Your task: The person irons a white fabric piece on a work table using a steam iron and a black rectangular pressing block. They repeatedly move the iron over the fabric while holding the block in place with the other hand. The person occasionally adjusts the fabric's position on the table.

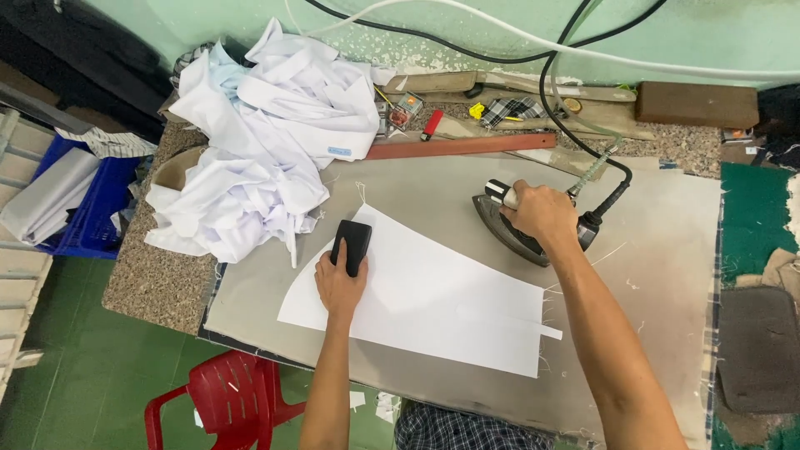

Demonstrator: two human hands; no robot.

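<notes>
Far left: blue crate [92, 204] beside the tabletop [158, 279], red plastic chair [225, 400] near edge. Pile of white garments [267, 133] far-left on the tabletop. Left hand [340, 279], fingers clenched round a black block [353, 242], pressing on a flat white fabric piece [433, 296] mid-tabletop on the grey pad [650, 283]. Right hand [542, 212] just beyond the fabric's far right edge, fingers grasping the handle of an iron [521, 225], black cord [575, 100] running far. Wooden ruler [458, 147] behind
</notes>
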